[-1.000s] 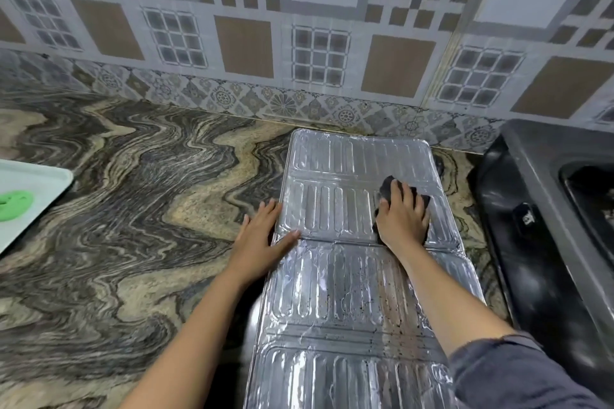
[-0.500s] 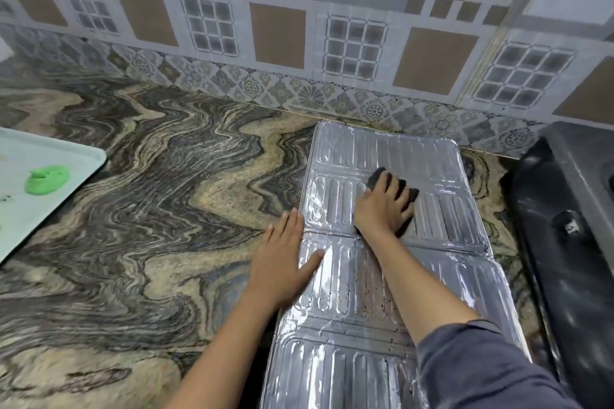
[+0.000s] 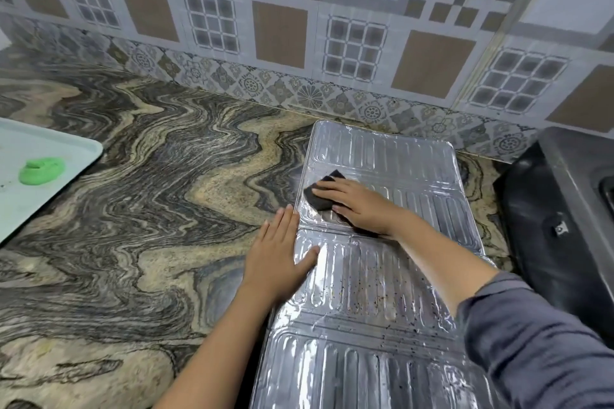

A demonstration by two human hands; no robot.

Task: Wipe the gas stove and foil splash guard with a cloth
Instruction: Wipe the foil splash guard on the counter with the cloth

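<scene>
The silver foil splash guard [image 3: 382, 292] lies flat on the marbled counter, its ribbed panels running from the wall toward me. Dark specks dot its middle panel. My right hand [image 3: 358, 206] presses a dark cloth [image 3: 317, 196] flat against the guard's upper left part, fingers spread over it. My left hand [image 3: 279, 259] rests palm down on the guard's left edge, fingers on the counter, thumb on the foil. The black gas stove [image 3: 564, 226] stands at the right edge of view, only partly visible.
A pale tray [image 3: 40, 183] with a green blob [image 3: 41, 170] sits at the left. The patterned tiled wall [image 3: 299, 26] backs the counter [image 3: 149, 226]. My grey sleeve [image 3: 538, 352] fills the lower right.
My right hand slid the cloth leftward across the foil, from the right side toward the left edge. My left hand stayed on the guard's left edge. The camera view shifted left.
</scene>
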